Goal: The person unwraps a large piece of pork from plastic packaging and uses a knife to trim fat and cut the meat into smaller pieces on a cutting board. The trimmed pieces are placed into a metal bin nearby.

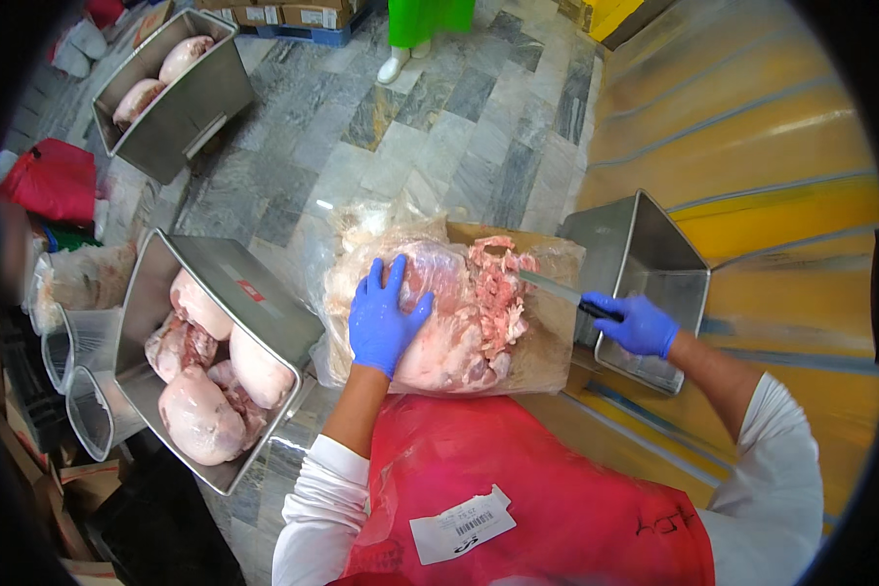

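Observation:
A large piece of raw meat (438, 337) with pale skin lies on clear plastic over a cardboard box (547, 361) in front of me. My left hand (384, 317), in a blue glove, presses flat on its left part with the fingers spread. In my right hand (640, 326), also gloved in blue, is the black handle of a knife (555, 287). Its blade points left, and the tip reaches the right edge of a strip of pink meat trimmings (498, 293). Those trimmings lie along the right side of the large piece.
A metal tub (254, 256) on the left holds several pieces of meat. Another metal tub (200, 137) with two pieces stands farther back. To my right is an empty metal tub (674, 249) by a yellow strip curtain (752, 166). A person in green with white boots (393, 66) stands beyond.

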`<action>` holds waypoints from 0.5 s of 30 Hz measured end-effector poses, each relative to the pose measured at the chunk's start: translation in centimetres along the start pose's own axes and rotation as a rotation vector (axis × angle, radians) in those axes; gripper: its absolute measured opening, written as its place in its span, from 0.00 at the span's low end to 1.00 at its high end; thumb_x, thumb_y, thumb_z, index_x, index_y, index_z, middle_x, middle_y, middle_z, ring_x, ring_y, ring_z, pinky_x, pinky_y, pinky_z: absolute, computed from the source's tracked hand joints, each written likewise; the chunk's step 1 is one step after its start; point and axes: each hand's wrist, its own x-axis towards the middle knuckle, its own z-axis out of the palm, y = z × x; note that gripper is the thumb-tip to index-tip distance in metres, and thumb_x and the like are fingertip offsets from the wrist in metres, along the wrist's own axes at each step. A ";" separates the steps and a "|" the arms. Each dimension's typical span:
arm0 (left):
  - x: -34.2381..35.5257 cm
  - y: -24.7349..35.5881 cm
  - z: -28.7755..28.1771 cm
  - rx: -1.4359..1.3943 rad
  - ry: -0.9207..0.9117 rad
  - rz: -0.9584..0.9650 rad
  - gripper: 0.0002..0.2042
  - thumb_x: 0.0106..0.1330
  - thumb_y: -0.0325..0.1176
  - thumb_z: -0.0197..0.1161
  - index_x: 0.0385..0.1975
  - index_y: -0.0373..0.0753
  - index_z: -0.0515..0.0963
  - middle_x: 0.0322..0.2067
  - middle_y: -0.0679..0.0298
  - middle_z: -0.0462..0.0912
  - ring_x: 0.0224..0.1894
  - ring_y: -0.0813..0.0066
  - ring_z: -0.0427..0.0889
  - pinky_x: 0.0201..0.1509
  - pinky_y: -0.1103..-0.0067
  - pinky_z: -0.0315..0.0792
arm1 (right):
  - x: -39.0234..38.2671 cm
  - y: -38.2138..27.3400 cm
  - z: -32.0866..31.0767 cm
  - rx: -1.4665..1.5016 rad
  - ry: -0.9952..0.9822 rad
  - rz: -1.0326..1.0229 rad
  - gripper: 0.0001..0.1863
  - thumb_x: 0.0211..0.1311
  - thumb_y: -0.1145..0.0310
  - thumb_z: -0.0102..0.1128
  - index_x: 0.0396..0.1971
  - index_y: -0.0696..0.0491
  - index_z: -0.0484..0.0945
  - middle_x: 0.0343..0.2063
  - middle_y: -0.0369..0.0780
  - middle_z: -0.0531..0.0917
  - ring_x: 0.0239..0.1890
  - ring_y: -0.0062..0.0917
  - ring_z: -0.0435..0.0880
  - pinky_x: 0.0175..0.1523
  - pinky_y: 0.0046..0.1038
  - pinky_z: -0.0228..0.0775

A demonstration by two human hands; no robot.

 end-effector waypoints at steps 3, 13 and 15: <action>0.1 0.6 0.0 0.040 0.014 -0.018 0.38 0.60 0.55 0.71 0.71 0.51 0.70 0.67 0.44 0.71 0.64 0.43 0.75 0.64 0.59 0.74 | -0.3 3.0 3.2 0.103 0.110 -0.060 0.27 0.69 0.60 0.62 0.68 0.38 0.73 0.38 0.50 0.88 0.36 0.45 0.89 0.46 0.39 0.80; 0.0 1.3 -0.1 0.138 0.026 -0.016 0.37 0.59 0.53 0.72 0.70 0.49 0.72 0.67 0.46 0.73 0.65 0.47 0.76 0.66 0.63 0.73 | 1.7 10.3 16.8 0.482 0.372 -0.164 0.29 0.68 0.59 0.65 0.68 0.38 0.73 0.47 0.49 0.87 0.48 0.48 0.87 0.51 0.38 0.81; 0.5 1.9 0.2 0.153 0.029 0.014 0.37 0.60 0.51 0.73 0.70 0.49 0.72 0.66 0.48 0.74 0.65 0.49 0.77 0.66 0.64 0.73 | 2.0 11.1 19.0 0.559 0.408 -0.161 0.29 0.68 0.62 0.66 0.68 0.38 0.73 0.47 0.49 0.87 0.49 0.45 0.88 0.51 0.37 0.81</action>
